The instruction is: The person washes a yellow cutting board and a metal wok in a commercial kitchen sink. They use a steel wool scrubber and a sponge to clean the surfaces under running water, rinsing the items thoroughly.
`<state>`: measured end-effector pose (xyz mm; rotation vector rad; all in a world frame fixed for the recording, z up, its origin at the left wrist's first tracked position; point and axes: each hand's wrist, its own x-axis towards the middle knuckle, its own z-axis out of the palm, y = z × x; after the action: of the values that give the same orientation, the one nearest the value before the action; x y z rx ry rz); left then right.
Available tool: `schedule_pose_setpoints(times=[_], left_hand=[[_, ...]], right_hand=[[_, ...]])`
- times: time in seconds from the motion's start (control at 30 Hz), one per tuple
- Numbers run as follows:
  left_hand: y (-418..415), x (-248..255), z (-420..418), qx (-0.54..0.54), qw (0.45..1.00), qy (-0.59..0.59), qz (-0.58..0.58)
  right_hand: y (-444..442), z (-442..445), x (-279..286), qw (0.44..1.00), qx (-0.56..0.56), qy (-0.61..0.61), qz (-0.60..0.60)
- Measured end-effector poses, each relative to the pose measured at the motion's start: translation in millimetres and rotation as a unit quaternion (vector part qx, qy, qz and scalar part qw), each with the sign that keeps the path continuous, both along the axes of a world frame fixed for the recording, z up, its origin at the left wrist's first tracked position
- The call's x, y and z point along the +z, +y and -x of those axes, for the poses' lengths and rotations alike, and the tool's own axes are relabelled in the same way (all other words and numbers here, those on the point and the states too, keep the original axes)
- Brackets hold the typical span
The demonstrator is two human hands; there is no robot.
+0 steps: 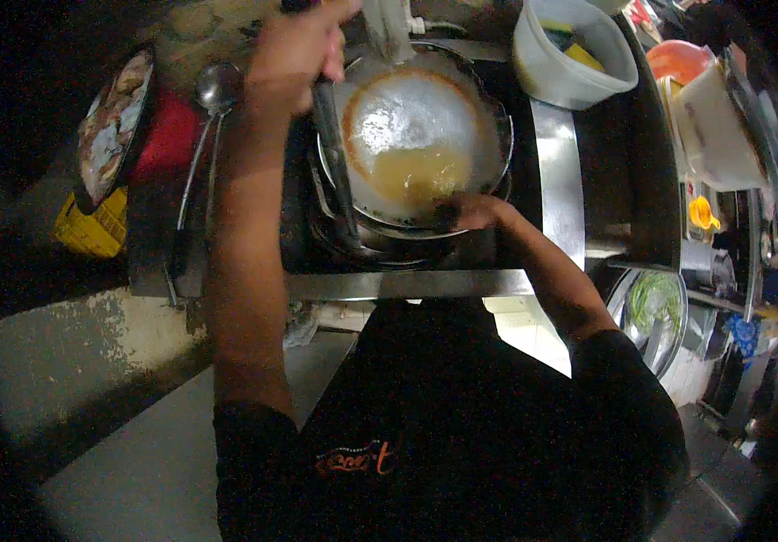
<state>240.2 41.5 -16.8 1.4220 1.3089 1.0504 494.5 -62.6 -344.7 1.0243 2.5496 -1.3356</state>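
A round metal wok (416, 125) stands on the stove in front of me, with a brown ring on its inside and a shallow pool of cloudy yellowish liquid (423, 173). My right hand (478, 211) is at its near right rim, fingers curled over the edge; the fingertips are dark and blurred. My left hand (297, 61) reaches past the wok's far left side, blurred by motion, close to a dark thing at the top edge. Just below that hand runs a long dark handle (336, 156). A pale spout (389, 30) hangs over the wok's far rim.
Two long-handled metal ladles (216, 88) lie left of my left forearm, near a tray of foil-like pieces (114, 129) and a yellow plastic basket (94, 223). Right of the wok stands a translucent tub (565, 81) holding yellow and green items. Leafy greens (653, 301) fill a metal bowl lower right.
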Motion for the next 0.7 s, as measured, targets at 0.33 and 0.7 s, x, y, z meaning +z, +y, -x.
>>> schedule_pose_setpoints(times=[0.33, 0.7], left_hand=[[2, 27, 57, -0.159, 0.957, -0.191, -0.149], [-196, -135, 125, -0.094, 0.960, -0.134, 0.229]], right_hand=[[-10, 0, 67, 0.948, -0.207, 0.173, 0.170], [45, 8, -15, 0.945, -0.222, -0.029, -0.238]])
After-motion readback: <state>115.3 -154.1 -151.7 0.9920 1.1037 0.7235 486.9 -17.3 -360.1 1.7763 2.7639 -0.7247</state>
